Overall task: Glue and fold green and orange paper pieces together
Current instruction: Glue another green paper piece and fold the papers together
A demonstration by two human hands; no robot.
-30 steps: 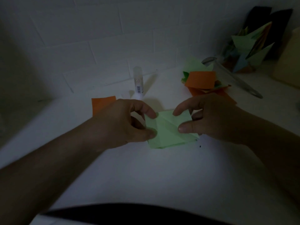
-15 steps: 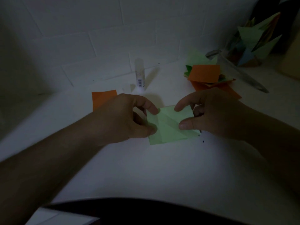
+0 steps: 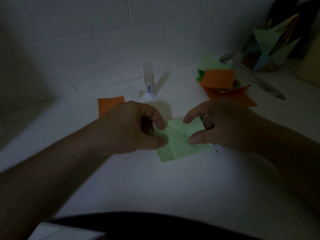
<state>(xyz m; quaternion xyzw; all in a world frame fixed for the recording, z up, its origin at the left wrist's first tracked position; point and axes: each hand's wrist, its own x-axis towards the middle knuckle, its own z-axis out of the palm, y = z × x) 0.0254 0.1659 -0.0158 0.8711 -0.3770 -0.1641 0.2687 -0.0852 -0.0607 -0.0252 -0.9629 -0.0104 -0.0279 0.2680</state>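
Green paper (image 3: 180, 141): lies flat on the worktop (image 3: 155, 187) at centre, creased along several diagonals. Against the frames of a second ago we see almost no shift in it.
Left hand (image 3: 128, 129): at 9 o'clock of the sheet; index finger and thumb curled onto its left edge, pinching it as before.
Right hand (image 3: 225, 125): at 3 o'clock; thumb presses the right flap, index fingertip rests on the far edge, the other fingers curled behind. Grip unchanged.
Change: the view alone has drifted; the hands hold station.
Meaning: we judge a crease is being set, not a new fold started.
Glue stick (image 3: 149, 80): upright at 12 o'clock, untouched.
Orange piece (image 3: 107, 104): at 10 o'clock, partly behind the left hand, not yet joined.
Folded stack (image 3: 218, 80): at 1 o'clock, well apart.
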